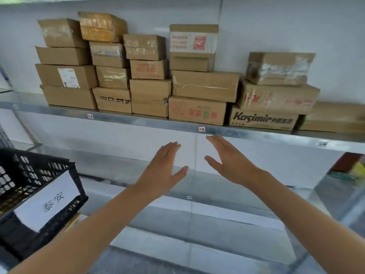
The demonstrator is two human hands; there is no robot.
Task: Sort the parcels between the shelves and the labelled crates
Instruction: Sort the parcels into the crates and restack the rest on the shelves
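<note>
Several brown cardboard parcels stand stacked on the upper metal shelf [150, 121]. Among them are a box with red print [197, 110] at the front and a box marked Kosimir [263, 119] to its right. My left hand [165, 169] and my right hand [227, 161] are raised side by side just below that shelf's front edge, palms facing each other, fingers straight, holding nothing. A black plastic crate [29, 175] with a white paper label [49, 200] sits at the lower left.
Small tags, one reading 1-3 [201, 129], mark the shelf edge. A lower metal shelf [217, 186] lies behind my hands, with another below it. A white wall backs the rack. Coloured items [353, 169] show at the far right.
</note>
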